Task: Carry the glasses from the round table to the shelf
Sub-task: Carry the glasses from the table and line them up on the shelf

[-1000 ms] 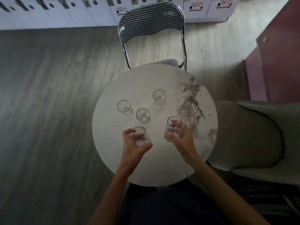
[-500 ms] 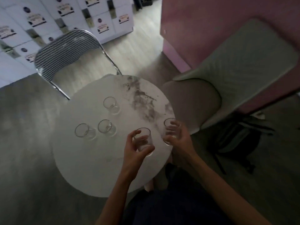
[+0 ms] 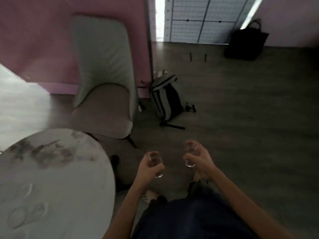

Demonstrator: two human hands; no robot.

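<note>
My left hand (image 3: 148, 168) grips a small clear glass (image 3: 155, 161), held over the floor to the right of the round marble table (image 3: 72, 169). A second clear glass (image 3: 189, 156) is gripped by my right hand (image 3: 201, 159), level with the first and a little further right. Three blurred glasses (image 3: 25, 209) stand on the table at the lower left. No shelf is in view.
A beige upholstered chair (image 3: 103, 94) stands beyond the table against a pink wall. A grey and black backpack (image 3: 166, 99) lies on the floor ahead, and a black bag (image 3: 246, 43) sits by the far wall. Dark wooden floor stretches ahead and right.
Both hands lifted their glasses off the table and carried them out over the floor. The view swung right, so the table now lies at the left.
</note>
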